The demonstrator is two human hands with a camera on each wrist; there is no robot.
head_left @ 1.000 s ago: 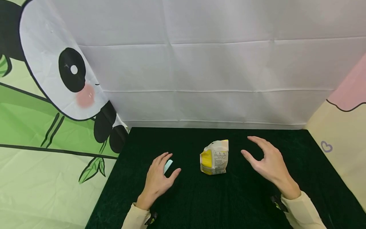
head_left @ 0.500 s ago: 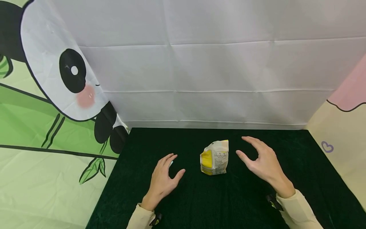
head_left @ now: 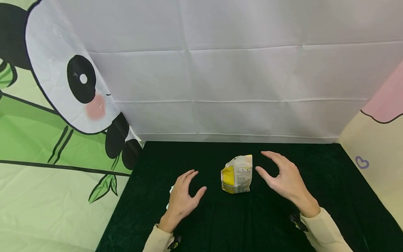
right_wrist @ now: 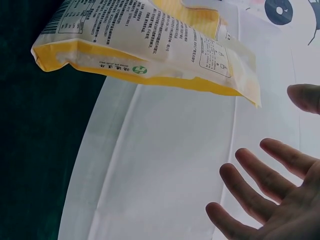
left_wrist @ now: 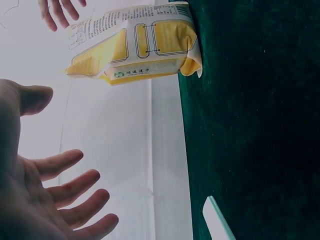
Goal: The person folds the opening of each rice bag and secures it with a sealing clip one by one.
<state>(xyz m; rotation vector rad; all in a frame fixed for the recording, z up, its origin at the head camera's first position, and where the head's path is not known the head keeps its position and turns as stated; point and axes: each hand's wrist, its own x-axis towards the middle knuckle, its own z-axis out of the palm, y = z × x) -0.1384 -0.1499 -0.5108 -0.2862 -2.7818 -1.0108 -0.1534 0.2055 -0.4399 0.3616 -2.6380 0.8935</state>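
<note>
A yellow and white printed bag (head_left: 237,175) stands on a dark green cloth, its top crumpled and leaning. To its left my left hand (head_left: 183,201) hovers with thumb and fingers spread, apart from the bag and holding nothing. My right hand (head_left: 286,180) is spread in the same way on the other side, its thumb nearer to the bag. Small print and a barcode show on the bag (right_wrist: 150,45) in the right wrist view. Mostly hidden under my left hand lies a flat white thing with a pale teal edge (left_wrist: 217,220); its kind cannot be told.
The dark green cloth (head_left: 220,224) covers the table. A white sheet (head_left: 220,87) hangs behind its far edge. At the left is a panda-printed curtain (head_left: 63,147), and a cream and pink one (head_left: 377,147) hangs at the right.
Both hands have moved inward toward the bag, the left one rightward and the right one leftward. The pale thing now peeks out left of my left hand instead of between its fingers and thumb.
</note>
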